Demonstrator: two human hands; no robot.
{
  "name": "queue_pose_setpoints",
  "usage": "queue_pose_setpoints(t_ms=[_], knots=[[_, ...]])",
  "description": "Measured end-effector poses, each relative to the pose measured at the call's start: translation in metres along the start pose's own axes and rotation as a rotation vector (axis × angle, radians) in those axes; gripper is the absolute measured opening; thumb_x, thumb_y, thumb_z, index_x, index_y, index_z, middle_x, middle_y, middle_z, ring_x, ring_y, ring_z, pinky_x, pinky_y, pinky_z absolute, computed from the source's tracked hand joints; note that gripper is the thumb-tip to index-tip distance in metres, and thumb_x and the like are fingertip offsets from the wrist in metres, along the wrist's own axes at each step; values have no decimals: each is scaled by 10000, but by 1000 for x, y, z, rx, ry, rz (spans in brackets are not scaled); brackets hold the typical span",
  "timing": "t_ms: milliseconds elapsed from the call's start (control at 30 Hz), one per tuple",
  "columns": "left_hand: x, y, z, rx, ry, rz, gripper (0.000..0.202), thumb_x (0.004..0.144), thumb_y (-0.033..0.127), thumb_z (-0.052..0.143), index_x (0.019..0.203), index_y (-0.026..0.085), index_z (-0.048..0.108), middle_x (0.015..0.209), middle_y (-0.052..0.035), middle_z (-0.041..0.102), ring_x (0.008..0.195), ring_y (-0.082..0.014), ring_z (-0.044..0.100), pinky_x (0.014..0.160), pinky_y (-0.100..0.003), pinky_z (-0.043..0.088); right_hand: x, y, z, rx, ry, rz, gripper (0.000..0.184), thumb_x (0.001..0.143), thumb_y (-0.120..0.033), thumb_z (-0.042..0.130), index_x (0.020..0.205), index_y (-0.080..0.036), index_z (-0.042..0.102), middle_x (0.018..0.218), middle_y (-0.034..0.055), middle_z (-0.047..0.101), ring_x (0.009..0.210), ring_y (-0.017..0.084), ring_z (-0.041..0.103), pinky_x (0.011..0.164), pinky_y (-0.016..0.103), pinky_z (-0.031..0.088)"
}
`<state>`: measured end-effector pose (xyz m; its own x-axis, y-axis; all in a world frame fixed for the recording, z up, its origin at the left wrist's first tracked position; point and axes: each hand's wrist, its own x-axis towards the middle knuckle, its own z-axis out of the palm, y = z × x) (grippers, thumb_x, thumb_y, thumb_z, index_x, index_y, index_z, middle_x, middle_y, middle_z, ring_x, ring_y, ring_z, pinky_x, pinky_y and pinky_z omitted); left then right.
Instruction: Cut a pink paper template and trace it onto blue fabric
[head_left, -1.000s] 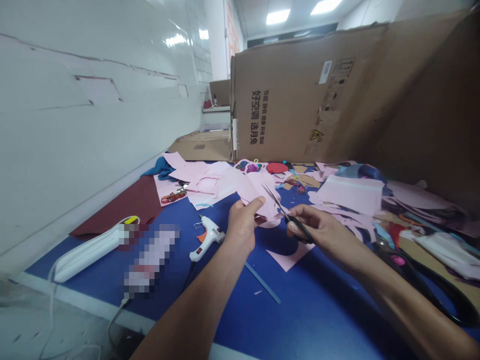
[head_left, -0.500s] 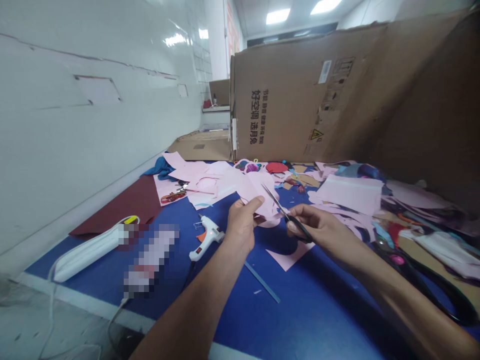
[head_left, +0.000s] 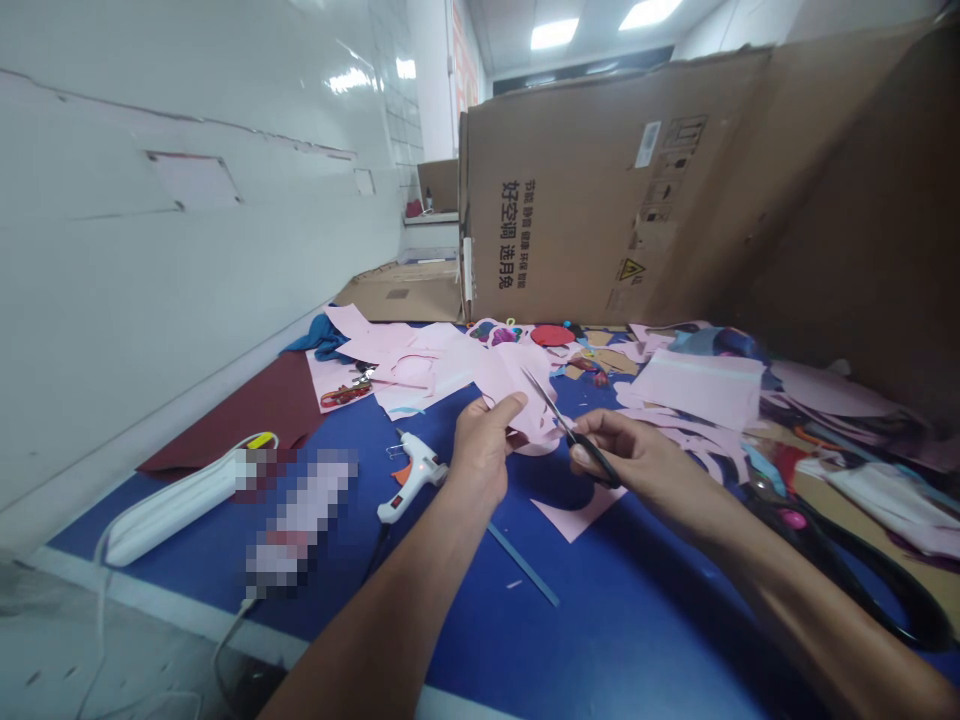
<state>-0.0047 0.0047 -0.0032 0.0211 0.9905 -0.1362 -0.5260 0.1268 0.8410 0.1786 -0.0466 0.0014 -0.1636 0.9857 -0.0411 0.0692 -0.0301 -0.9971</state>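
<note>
With our left hand (head_left: 484, 440) we pinched the pink sheet (head_left: 501, 375) between the thumb on top and the fingers beneath, holding it above the table (head_left: 615, 620). Our right hand (head_left: 626, 448) had its fingers closed round the handles of the scissors (head_left: 596, 460), the blades slanting from those fingers across the sheet's right part. The blades looked nearly together; whether paper lay between them we could not tell.

To cut well, we judged it best to turn the sheet with the left fingers and let the right ones only work the handles, using short bites near the pivot on curves and keeping the left thumb clear of the tips.

We counted two hands, one sheet pinched and one pair of scissors. Left of the left fingers lay one glue gun (head_left: 411, 478) and, farther off, one maroon piece (head_left: 251, 415). Nearer us than the fingers were one pink offcut (head_left: 574, 517) and one blue strip (head_left: 525, 565). Well right of the right fingers lay one pair of shears (head_left: 847, 550); beyond both hands, one red piece (head_left: 553, 335) and overlapping pink scraps (head_left: 697, 385) we could not count.
</note>
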Motion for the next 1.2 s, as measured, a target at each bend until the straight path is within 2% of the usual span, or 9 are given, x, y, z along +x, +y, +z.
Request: queue_pose_setpoints(t_ms=[333, 500, 900, 1200], knots=[[-3, 2, 2, 3, 0, -14, 281, 683, 276, 873, 916, 147, 784, 786, -81, 810, 617, -176, 721, 545, -234, 504, 1, 2, 1, 18, 9, -16, 775, 650, -813, 967, 1042, -222, 655, 787, -9, 707, 725, 150, 574, 692, 289, 409], [-2, 2, 2, 0, 0, -12, 298, 684, 275, 878, 936, 145, 786, 805, -83, 815, 634, -192, 733, 594, -277, 565, 1, 0, 0, 8, 8, -19, 770, 653, -825, 958, 1024, -218, 663, 792, -3, 710, 742, 154, 578, 710, 290, 424], [0, 0, 1, -14, -9, -15, 295, 701, 273, 867, 956, 150, 786, 856, -92, 828, 685, -209, 757, 670, -319, 613, 2, 2, -2, -32, 5, -17, 769, 669, -826, 948, 1048, -220, 667, 775, -16, 663, 749, 159, 556, 722, 302, 438], [-3, 3, 1, 49, 44, -45, 364, 686, 312, 913, 991, 155, 789, 902, -100, 831, 684, -187, 737, 598, -270, 544, 0, -3, 0, -65, -2, -30, 772, 671, -899, 888, 1014, -249, 649, 762, 2, 666, 752, 200, 609, 754, 349, 505]])
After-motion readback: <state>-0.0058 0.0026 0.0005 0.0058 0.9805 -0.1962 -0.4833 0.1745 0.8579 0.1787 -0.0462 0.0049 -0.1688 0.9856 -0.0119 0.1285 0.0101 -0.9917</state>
